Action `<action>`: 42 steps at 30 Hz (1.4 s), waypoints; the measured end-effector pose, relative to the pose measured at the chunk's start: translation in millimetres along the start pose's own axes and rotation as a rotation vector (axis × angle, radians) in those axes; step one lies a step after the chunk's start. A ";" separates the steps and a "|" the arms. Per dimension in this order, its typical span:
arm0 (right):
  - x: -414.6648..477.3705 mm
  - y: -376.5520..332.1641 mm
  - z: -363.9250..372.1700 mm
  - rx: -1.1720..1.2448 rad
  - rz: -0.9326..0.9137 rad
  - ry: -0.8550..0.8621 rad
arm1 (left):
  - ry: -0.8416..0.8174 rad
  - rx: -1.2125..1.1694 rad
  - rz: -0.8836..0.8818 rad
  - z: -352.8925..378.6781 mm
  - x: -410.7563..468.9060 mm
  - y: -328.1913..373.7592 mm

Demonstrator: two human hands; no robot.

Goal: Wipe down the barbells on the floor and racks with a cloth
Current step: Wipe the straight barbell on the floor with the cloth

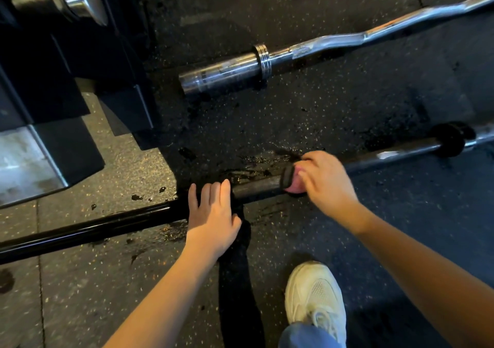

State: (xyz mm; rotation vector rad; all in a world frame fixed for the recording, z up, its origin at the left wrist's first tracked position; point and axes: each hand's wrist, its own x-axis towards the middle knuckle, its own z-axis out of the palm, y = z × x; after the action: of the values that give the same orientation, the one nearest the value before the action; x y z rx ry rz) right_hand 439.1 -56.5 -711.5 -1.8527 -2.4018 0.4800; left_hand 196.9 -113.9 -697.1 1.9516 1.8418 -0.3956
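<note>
A dark barbell (93, 229) lies across the rubber floor from the lower left to the right edge. My left hand (211, 215) rests on top of it with straight fingers, just left of a dull grey section (256, 187). My right hand (324, 180) grips a pink cloth (295, 186) against the bar, right beside a small dark collar (287, 175). Most of the cloth is hidden under that hand. A chrome curl bar (307, 52) lies on the floor farther away, untouched.
A black rack frame (80, 67) with a chrome knob (83, 0) fills the upper left. Wet dark patches (254, 160) spot the floor around the bar. My white shoe (315, 294) stands just below the bar, and a black disc-like collar (449, 139) sits on it at right.
</note>
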 end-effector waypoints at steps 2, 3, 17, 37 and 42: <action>-4.3 10.8 0.1 -0.016 0.140 0.081 | 0.025 -0.017 -0.012 0.3 -0.4 1.5; -7.1 9.9 1.4 -0.022 0.194 0.114 | 0.044 -0.022 -0.019 1.0 0.1 2.5; 2.6 -3.3 -3.1 0.091 0.040 0.071 | 0.089 -0.071 -0.001 0.0 13.1 11.5; -23.0 -74.5 23.0 -0.021 0.035 -0.012 | 0.215 -0.098 0.050 12.9 0.7 8.9; -0.4 -61.8 17.5 -0.244 -0.210 -0.177 | 0.309 -0.078 0.099 19.9 -5.6 8.4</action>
State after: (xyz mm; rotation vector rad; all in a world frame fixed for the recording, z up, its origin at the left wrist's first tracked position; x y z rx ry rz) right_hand 377.4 -74.3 -710.4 -1.6748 -2.8484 0.3605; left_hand 206.4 -128.8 -710.7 2.1338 1.8985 0.0119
